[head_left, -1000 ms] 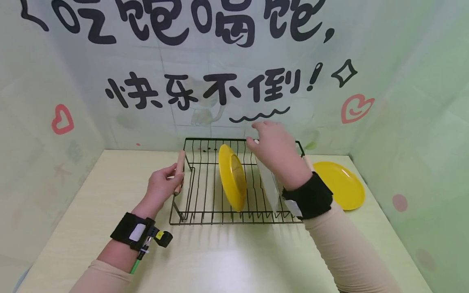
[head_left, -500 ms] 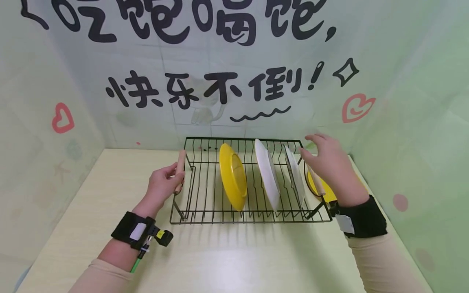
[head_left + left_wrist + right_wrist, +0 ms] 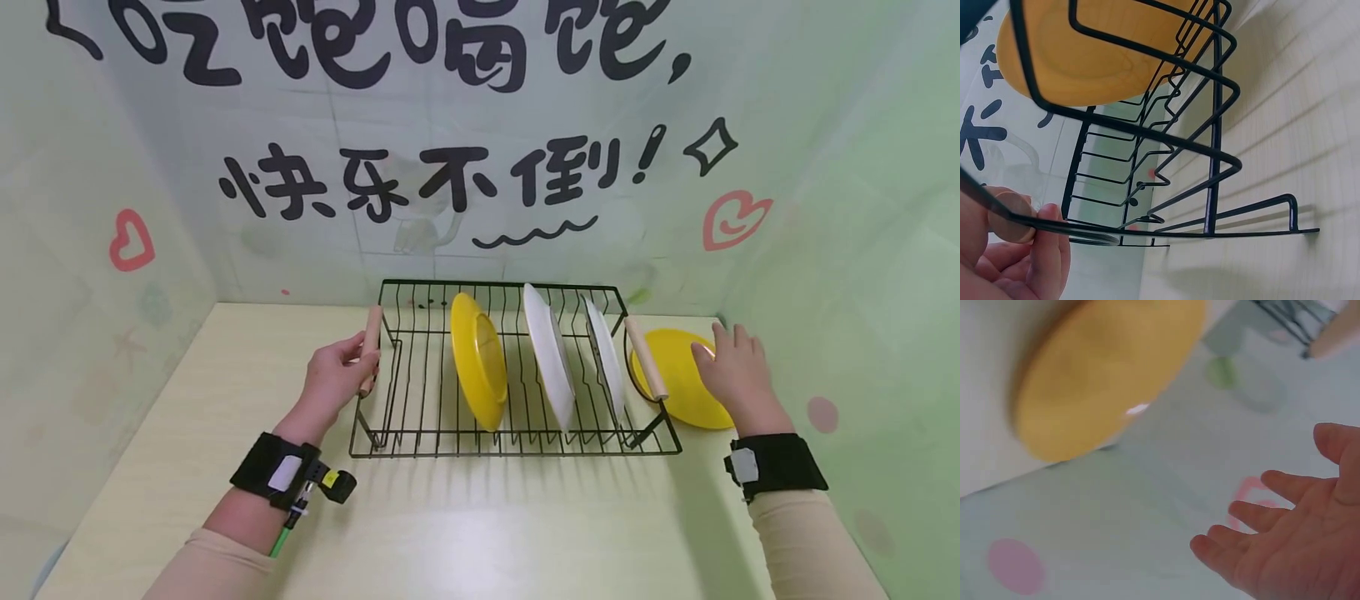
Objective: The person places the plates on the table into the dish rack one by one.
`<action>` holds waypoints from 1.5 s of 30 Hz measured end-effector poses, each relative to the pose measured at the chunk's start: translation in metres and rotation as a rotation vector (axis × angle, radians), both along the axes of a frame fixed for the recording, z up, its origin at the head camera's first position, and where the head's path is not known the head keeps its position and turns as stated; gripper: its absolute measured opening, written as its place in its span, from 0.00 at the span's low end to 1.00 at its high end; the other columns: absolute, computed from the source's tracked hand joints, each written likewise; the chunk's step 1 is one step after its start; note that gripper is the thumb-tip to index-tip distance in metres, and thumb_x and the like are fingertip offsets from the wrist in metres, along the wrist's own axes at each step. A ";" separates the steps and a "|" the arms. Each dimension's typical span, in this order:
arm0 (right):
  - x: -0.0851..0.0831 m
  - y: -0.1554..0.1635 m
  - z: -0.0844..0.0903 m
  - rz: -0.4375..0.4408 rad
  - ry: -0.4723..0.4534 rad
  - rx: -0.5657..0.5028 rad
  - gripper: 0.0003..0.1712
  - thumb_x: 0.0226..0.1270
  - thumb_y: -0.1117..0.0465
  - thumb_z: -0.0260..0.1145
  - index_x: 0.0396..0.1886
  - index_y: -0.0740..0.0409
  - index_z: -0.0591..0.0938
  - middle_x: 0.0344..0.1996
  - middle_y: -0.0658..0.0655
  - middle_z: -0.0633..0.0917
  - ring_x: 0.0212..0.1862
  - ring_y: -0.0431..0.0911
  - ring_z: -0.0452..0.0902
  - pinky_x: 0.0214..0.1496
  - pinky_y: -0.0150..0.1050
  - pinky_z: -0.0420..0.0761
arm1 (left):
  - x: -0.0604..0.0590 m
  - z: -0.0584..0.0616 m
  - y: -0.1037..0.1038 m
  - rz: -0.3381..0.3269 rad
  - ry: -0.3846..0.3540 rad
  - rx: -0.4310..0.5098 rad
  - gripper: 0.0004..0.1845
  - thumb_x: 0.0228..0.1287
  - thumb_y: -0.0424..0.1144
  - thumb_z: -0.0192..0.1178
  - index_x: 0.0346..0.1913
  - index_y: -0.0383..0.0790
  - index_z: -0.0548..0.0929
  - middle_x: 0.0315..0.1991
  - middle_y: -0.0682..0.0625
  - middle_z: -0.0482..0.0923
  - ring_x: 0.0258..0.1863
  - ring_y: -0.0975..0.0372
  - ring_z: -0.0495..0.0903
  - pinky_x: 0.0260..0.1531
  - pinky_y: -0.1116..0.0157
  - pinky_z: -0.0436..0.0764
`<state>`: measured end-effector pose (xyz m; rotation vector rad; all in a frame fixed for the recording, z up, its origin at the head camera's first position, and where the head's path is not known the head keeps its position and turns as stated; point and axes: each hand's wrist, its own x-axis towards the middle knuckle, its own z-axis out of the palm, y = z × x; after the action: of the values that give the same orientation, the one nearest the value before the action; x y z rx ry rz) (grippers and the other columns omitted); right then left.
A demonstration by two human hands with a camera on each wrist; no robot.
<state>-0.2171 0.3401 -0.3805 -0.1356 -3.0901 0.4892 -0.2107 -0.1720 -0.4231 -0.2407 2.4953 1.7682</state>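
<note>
My left hand (image 3: 339, 372) grips the left wooden handle (image 3: 371, 348) of a black wire dish rack (image 3: 420, 446); in the left wrist view the fingers (image 3: 1047, 256) curl round the handle's round end. A yellow plate (image 3: 477, 362) stands on edge in the rack's middle. To its right stand a white plate (image 3: 546, 354) and a thinner white plate (image 3: 604, 358), both tilted. My right hand (image 3: 738, 371) hovers with spread fingers over the right edge of another yellow plate (image 3: 671, 379), which lies flat on the table and partly behind the rack's right handle (image 3: 646, 358).
The light wooden table (image 3: 465, 533) stretches in front of the rack. Behind it hangs a pale backdrop (image 3: 315, 258) with black lettering, and a green side wall (image 3: 885, 333) rises close to the right hand.
My right hand has moved from above the white plates rightward and down, past the rack's right handle, to the flat yellow plate. The left hand keeps its hold on the handle.
</note>
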 end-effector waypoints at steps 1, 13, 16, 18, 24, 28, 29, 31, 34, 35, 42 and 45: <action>0.000 0.007 -0.007 -0.004 -0.017 0.008 0.41 0.77 0.45 0.39 0.70 0.78 0.48 0.66 0.84 0.43 0.67 0.76 0.37 0.68 0.68 0.41 | 0.000 -0.001 0.000 0.001 0.000 -0.001 0.32 0.69 0.41 0.55 0.72 0.42 0.58 0.56 0.36 0.74 0.42 0.56 0.81 0.31 0.73 0.81; 0.000 0.066 -0.104 0.019 0.007 0.100 0.42 0.73 0.43 0.48 0.70 0.71 0.51 0.68 0.80 0.45 0.67 0.76 0.39 0.62 0.74 0.48 | -0.001 -0.004 -0.001 0.002 0.005 -0.012 0.32 0.68 0.41 0.55 0.72 0.42 0.58 0.56 0.36 0.74 0.44 0.53 0.81 0.31 0.72 0.81; 0.005 0.068 -0.111 -0.009 -0.028 0.076 0.45 0.72 0.39 0.45 0.71 0.71 0.49 0.68 0.80 0.43 0.67 0.76 0.36 0.62 0.74 0.46 | -0.001 -0.003 -0.002 0.006 -0.001 -0.011 0.32 0.68 0.42 0.55 0.72 0.42 0.59 0.56 0.37 0.74 0.44 0.53 0.81 0.32 0.73 0.80; 0.005 0.068 -0.113 -0.011 -0.031 0.064 0.46 0.72 0.38 0.44 0.71 0.72 0.50 0.68 0.80 0.42 0.67 0.77 0.36 0.62 0.74 0.46 | 0.000 -0.003 -0.001 0.008 -0.004 -0.006 0.32 0.68 0.42 0.55 0.72 0.42 0.58 0.56 0.36 0.73 0.45 0.53 0.81 0.32 0.73 0.80; 0.003 0.066 -0.118 -0.015 -0.030 0.070 0.45 0.72 0.38 0.45 0.70 0.71 0.51 0.68 0.80 0.42 0.66 0.77 0.37 0.61 0.75 0.48 | 0.000 -0.002 -0.001 0.002 -0.002 0.014 0.32 0.68 0.42 0.55 0.72 0.42 0.58 0.56 0.36 0.73 0.45 0.54 0.80 0.32 0.72 0.81; 0.000 0.068 -0.121 -0.068 -0.059 0.019 0.47 0.72 0.37 0.44 0.71 0.72 0.48 0.68 0.81 0.39 0.67 0.77 0.36 0.62 0.74 0.47 | 0.000 -0.003 0.000 0.007 0.001 0.018 0.32 0.68 0.41 0.55 0.72 0.42 0.58 0.56 0.37 0.73 0.43 0.55 0.81 0.31 0.72 0.81; 0.000 0.069 -0.121 -0.096 -0.079 -0.017 0.48 0.72 0.37 0.44 0.71 0.72 0.46 0.68 0.80 0.37 0.67 0.77 0.35 0.63 0.74 0.47 | 0.000 -0.003 0.000 0.010 0.000 0.016 0.32 0.68 0.41 0.56 0.72 0.43 0.59 0.56 0.37 0.73 0.43 0.56 0.81 0.31 0.72 0.81; 0.000 0.071 -0.121 -0.163 -0.119 -0.085 0.49 0.71 0.37 0.44 0.72 0.72 0.43 0.68 0.80 0.34 0.68 0.76 0.32 0.64 0.73 0.46 | 0.000 -0.004 0.000 0.009 -0.001 0.014 0.32 0.68 0.41 0.56 0.72 0.42 0.59 0.56 0.37 0.74 0.41 0.57 0.81 0.31 0.72 0.81; 0.001 0.076 -0.120 -0.269 -0.165 -0.191 0.51 0.71 0.38 0.45 0.72 0.71 0.36 0.68 0.79 0.31 0.68 0.74 0.31 0.65 0.72 0.47 | 0.000 -0.004 0.000 0.000 0.007 0.008 0.32 0.68 0.41 0.55 0.72 0.42 0.59 0.55 0.37 0.74 0.39 0.61 0.81 0.32 0.71 0.81; 0.002 0.078 -0.120 -0.297 -0.168 -0.217 0.51 0.71 0.39 0.45 0.72 0.71 0.35 0.68 0.79 0.31 0.68 0.74 0.33 0.66 0.71 0.47 | 0.000 -0.004 0.000 -0.003 0.010 0.006 0.32 0.68 0.41 0.55 0.72 0.42 0.59 0.55 0.37 0.74 0.38 0.62 0.81 0.32 0.72 0.81; -0.004 0.076 -0.119 -0.462 -0.122 -0.366 0.49 0.72 0.43 0.45 0.72 0.72 0.35 0.69 0.79 0.45 0.66 0.73 0.43 0.69 0.66 0.50 | 0.000 -0.002 0.000 -0.006 0.027 0.021 0.32 0.68 0.42 0.56 0.72 0.40 0.59 0.56 0.36 0.74 0.33 0.69 0.80 0.31 0.73 0.81; -0.006 0.072 -0.117 -0.548 -0.111 -0.435 0.49 0.70 0.44 0.48 0.73 0.70 0.36 0.69 0.78 0.47 0.66 0.71 0.44 0.68 0.66 0.51 | 0.000 -0.001 0.000 -0.003 0.024 0.017 0.32 0.68 0.42 0.56 0.72 0.40 0.60 0.56 0.37 0.74 0.36 0.65 0.81 0.31 0.72 0.81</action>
<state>-0.2230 0.4118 -0.4979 -0.9995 -2.7963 1.1209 -0.2106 -0.1724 -0.4245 -0.2153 2.4941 1.8017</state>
